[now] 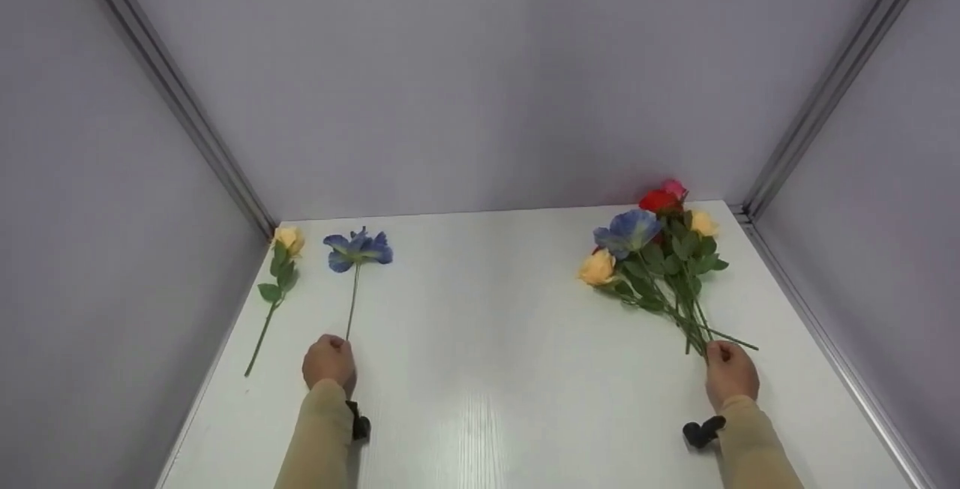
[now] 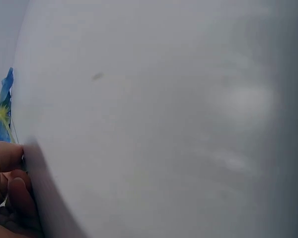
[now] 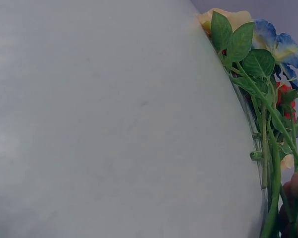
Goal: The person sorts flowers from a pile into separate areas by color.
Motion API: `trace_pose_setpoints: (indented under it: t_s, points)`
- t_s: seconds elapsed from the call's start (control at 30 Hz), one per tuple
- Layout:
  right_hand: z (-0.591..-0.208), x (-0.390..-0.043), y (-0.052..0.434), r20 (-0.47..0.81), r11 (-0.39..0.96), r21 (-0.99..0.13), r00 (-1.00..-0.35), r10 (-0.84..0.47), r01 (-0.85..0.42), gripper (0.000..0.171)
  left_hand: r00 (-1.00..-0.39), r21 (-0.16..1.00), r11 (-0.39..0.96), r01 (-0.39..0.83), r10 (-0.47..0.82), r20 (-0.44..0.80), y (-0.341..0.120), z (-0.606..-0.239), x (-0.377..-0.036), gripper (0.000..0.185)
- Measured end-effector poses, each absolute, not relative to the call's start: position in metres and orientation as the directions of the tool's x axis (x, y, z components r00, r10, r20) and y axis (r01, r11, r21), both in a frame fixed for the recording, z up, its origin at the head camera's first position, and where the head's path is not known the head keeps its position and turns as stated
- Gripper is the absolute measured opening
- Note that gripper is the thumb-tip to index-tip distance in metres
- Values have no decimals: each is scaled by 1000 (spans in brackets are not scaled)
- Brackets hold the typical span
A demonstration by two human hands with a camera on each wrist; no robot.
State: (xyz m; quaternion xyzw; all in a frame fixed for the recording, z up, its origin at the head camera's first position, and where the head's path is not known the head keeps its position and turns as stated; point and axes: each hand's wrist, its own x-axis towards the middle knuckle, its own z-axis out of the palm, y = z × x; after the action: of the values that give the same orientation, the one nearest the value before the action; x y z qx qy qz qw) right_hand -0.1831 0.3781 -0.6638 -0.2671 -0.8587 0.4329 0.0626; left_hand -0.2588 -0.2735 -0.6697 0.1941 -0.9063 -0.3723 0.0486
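On the left, my left hand (image 1: 328,363) pinches the lower end of a thin stem that carries a blue flower (image 1: 358,250). In the left wrist view, blue petals (image 2: 5,99) show beyond the curled fingers. At the right, my right hand (image 1: 732,373) pinches stem ends of a flower bunch (image 1: 679,245). This bunch lies on the table with a blue flower (image 1: 628,232), a red flower (image 1: 660,201), a pink one (image 1: 674,187) and two pale yellow roses (image 1: 598,268). Which stems those fingers hold cannot be told, as they cross closely.
A single pale yellow rose (image 1: 288,240) with green leaves lies left of the blue flower, near the table's left edge. The white table (image 1: 480,309) stands between grey panels (image 1: 450,84) at the back and both sides. Small black devices (image 1: 703,433) sit on both wrists.
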Motion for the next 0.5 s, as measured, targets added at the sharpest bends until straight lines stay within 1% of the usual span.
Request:
trace_pose_setpoints:
  t_s: [0.2, 0.5]
  points:
    - [-664, -183, 379, -124, 490, -771, -851, 510, 407, 52, -920, 703, 648, -295, -391, -26, -273, -674, -260, 23]
    - [-666, -185, 381, -119, 481, -786, -858, 500, 389, 54, -920, 692, 655, -303, -391, -32, -275, -675, -261, 23]
